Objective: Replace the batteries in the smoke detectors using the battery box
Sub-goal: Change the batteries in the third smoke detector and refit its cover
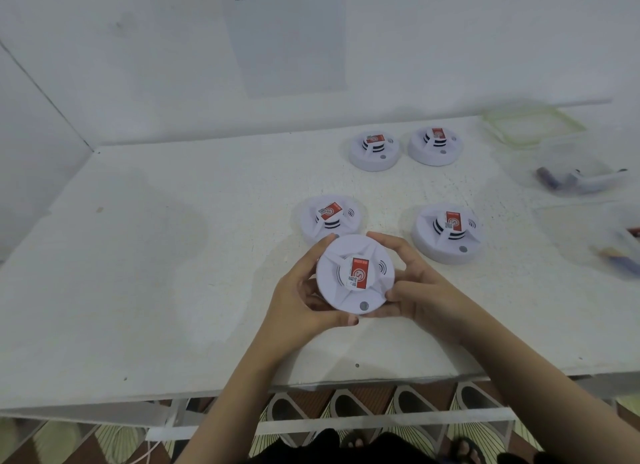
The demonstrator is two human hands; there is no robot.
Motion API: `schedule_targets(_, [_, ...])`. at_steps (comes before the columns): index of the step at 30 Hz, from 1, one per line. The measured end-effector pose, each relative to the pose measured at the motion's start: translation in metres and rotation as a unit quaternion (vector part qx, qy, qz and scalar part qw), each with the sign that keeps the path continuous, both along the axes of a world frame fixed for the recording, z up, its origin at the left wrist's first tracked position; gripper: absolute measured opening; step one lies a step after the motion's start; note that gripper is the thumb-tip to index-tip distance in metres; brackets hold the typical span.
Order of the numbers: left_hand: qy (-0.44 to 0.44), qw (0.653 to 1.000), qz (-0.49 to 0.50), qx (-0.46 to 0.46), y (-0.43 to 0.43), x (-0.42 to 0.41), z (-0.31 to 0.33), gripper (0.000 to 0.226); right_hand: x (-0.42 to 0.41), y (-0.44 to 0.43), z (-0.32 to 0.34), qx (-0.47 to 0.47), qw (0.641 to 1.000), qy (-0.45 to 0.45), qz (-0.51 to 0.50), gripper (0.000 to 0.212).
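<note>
One smoke detector (355,273) between fingers (316,253) of left hand (294,300) and right hand (422,290).

Wall sheet (284,37), perhaps "Tekan butang" (blurred)

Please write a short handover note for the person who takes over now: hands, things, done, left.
Left hand and right hand grip one detector, closed, face up.
Four other detectors sit on the table beyond it.
Two clear boxes holding batteries and a lid lie far right, blurred.
Done: cannot tell. Left: open the held detector, swap batteries, then the rest.
</note>
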State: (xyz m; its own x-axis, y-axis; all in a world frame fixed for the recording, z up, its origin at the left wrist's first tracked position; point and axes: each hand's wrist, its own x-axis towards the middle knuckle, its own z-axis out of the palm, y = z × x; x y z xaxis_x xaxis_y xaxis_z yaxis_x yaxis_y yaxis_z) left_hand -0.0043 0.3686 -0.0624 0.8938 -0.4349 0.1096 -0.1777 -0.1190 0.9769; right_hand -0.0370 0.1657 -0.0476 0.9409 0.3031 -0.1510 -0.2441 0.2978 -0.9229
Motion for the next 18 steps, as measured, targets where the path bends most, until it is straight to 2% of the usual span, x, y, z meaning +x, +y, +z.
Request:
schedule_targets(9, [0.004, 1.0, 0.009, -0.003, 0.002, -0.002, 0.002, 0.093, -0.001, 0.0, 0.0, 0.006, 1.0, -0.011, 0.013, 0.07])
schedule_targets(13, [0.009, 1.0, 0.017, -0.001, 0.006, 0.002, 0.005, 0.094, 0.003, -0.004, 0.005, -0.082, 0.995, -0.05, 0.042, 0.083])
schedule_targets(18, [-0.012, 1.0, 0.007, 0.008, 0.011, 0.036, 0.033, 0.097, 0.038, -0.011, 0.035, -0.228, 0.965, -0.124, 0.038, 0.083])
